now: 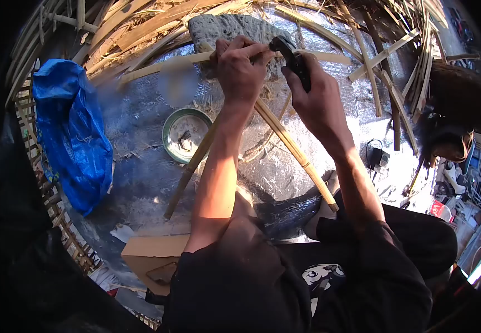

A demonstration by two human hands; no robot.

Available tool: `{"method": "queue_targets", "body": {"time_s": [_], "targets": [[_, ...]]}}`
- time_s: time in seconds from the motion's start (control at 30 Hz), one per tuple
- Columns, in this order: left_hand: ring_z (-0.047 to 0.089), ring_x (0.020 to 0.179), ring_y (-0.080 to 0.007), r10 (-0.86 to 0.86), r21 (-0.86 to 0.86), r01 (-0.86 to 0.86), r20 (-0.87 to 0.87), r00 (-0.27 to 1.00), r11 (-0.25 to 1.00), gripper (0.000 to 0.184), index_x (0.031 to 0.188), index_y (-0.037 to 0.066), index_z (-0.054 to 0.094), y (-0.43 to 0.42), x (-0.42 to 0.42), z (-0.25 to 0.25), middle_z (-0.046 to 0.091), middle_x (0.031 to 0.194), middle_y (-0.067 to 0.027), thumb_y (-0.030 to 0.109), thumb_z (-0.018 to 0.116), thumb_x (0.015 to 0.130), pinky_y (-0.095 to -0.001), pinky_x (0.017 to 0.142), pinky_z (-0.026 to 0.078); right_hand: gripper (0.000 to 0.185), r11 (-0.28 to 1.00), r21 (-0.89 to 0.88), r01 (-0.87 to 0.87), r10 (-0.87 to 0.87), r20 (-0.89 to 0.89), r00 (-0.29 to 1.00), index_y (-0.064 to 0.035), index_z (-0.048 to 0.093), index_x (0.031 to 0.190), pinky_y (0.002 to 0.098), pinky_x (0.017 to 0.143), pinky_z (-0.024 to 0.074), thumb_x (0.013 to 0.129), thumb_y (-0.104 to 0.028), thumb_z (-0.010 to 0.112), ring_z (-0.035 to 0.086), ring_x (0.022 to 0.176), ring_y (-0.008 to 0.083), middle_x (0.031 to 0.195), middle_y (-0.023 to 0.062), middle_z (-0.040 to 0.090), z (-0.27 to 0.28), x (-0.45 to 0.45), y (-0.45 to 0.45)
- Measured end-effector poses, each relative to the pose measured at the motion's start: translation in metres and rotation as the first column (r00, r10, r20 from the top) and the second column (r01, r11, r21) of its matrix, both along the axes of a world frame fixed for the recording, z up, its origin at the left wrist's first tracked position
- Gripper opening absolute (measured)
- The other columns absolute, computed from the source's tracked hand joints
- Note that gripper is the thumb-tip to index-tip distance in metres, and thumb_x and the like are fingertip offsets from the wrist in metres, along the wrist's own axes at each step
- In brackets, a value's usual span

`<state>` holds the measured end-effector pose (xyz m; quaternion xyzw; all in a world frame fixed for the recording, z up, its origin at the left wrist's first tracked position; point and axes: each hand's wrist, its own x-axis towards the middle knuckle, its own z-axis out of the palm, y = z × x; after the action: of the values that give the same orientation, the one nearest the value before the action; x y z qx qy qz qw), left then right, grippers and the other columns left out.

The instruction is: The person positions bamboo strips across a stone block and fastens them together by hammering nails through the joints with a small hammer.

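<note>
black shirt [223, 288] nearest, a person's left hand [242, 67] has its grip around bamboo sticks [291, 146] near a grey stone block [218, 29], the right hand [319, 100] wrapped round a black tool [302, 76].

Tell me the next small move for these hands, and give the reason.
I'd probably shift the left hand slightly back along the pale crosswise strip before any tap: the head of the dark hammer-like tool in the right hand appears right beside the left fingers, while the strip passes over the stone block, possible backing.
</note>
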<state>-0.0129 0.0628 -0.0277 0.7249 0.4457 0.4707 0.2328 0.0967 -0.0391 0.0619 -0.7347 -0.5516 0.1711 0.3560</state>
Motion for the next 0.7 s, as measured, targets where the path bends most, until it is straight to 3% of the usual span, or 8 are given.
{"method": "queue_targets", "body": {"time_s": [0.07,0.17,0.23,0.43,0.5,0.63,0.67,0.7], "targets": [[0.053,0.084,-0.0224,0.002,-0.012,-0.002,0.056,0.998,1.000,0.014,0.083,0.015,0.082,0.001,0.003,-0.005,0.068,0.083,0.0034,0.018,0.091,0.072,-0.0367,0.084,0.045,0.028,0.999,-0.035,-0.011,0.011,-0.003,1.000,-0.0023,0.055,0.119,0.0478,0.069,0.0543,0.100,-0.019,0.066,0.071,0.084,0.0465,0.091,0.0270,0.071,0.001,-0.001,-0.002],[0.053,0.084,-0.0223,0.014,-0.016,-0.014,0.031,0.999,1.000,0.014,0.084,0.016,0.082,-0.003,0.000,-0.005,0.068,0.083,0.0032,0.017,0.090,0.072,-0.0367,0.083,0.045,0.026,0.977,0.137,0.163,-0.146,-0.125,0.981,-0.0009,0.059,0.116,0.0482,0.069,0.0529,0.100,-0.021,0.066,0.070,0.082,0.0464,0.087,0.0268,0.070,0.005,-0.006,-0.003],[0.052,0.085,-0.0222,0.001,0.005,-0.001,0.042,0.999,1.000,0.015,0.084,0.015,0.083,-0.001,0.000,-0.004,0.068,0.082,0.0032,0.017,0.091,0.072,-0.0362,0.081,0.044,0.026,0.980,-0.198,0.016,-0.007,0.047,0.999,0.0002,0.058,0.116,0.0456,0.066,0.0521,0.100,-0.019,0.065,0.071,0.077,0.0414,0.082,0.0251,0.069,0.011,0.003,0.002],[0.052,0.087,-0.0225,-0.019,-0.016,0.020,0.022,1.000,1.000,0.015,0.086,0.016,0.083,0.000,-0.001,-0.002,0.068,0.082,0.0039,0.017,0.090,0.072,-0.0354,0.080,0.044,0.028,0.955,0.261,0.138,-0.114,-0.107,0.988,0.0011,0.058,0.113,0.0439,0.065,0.0530,0.101,-0.023,0.065,0.073,0.077,0.0423,0.084,0.0263,0.071,0.009,-0.006,0.001],[0.051,0.087,-0.0225,-0.017,-0.018,0.018,0.052,0.999,1.000,0.016,0.086,0.016,0.083,0.000,-0.001,-0.001,0.068,0.082,0.0040,0.017,0.090,0.072,-0.0355,0.080,0.044,0.027,0.988,-0.147,0.036,-0.030,0.041,0.999,0.0006,0.052,0.114,0.0423,0.065,0.0535,0.101,-0.019,0.065,0.073,0.076,0.0410,0.083,0.0263,0.070,0.009,0.001,0.001],[0.051,0.086,-0.0222,-0.008,0.038,0.008,0.005,1.000,0.999,0.017,0.087,0.016,0.083,0.001,-0.001,-0.006,0.069,0.082,0.0047,0.019,0.090,0.072,-0.0356,0.079,0.045,0.029,0.973,0.173,0.156,-0.136,-0.120,0.983,-0.0003,0.055,0.118,0.0488,0.066,0.0528,0.101,-0.022,0.064,0.071,0.080,0.0468,0.082,0.0278,0.070,0.008,-0.009,-0.004],[0.051,0.086,-0.0222,-0.013,0.037,0.013,0.001,1.000,0.999,0.017,0.087,0.016,0.083,0.000,-0.001,-0.006,0.069,0.082,0.0047,0.019,0.090,0.072,-0.0356,0.079,0.045,0.028,0.982,0.144,0.121,-0.118,-0.025,0.993,-0.0002,0.056,0.119,0.0473,0.065,0.0526,0.102,-0.022,0.063,0.071,0.078,0.0451,0.083,0.0275,0.070,0.002,-0.009,-0.003],[0.051,0.086,-0.0221,-0.011,0.000,0.011,0.033,0.999,1.000,0.017,0.088,0.016,0.084,0.000,0.000,-0.006,0.069,0.082,0.0048,0.019,0.090,0.072,-0.0355,0.080,0.045,0.027,0.995,-0.099,0.018,-0.012,0.065,0.998,-0.0012,0.054,0.120,0.0440,0.062,0.0522,0.102,-0.019,0.063,0.071,0.073,0.0421,0.084,0.0267,0.070,0.003,0.000,0.000]]}}
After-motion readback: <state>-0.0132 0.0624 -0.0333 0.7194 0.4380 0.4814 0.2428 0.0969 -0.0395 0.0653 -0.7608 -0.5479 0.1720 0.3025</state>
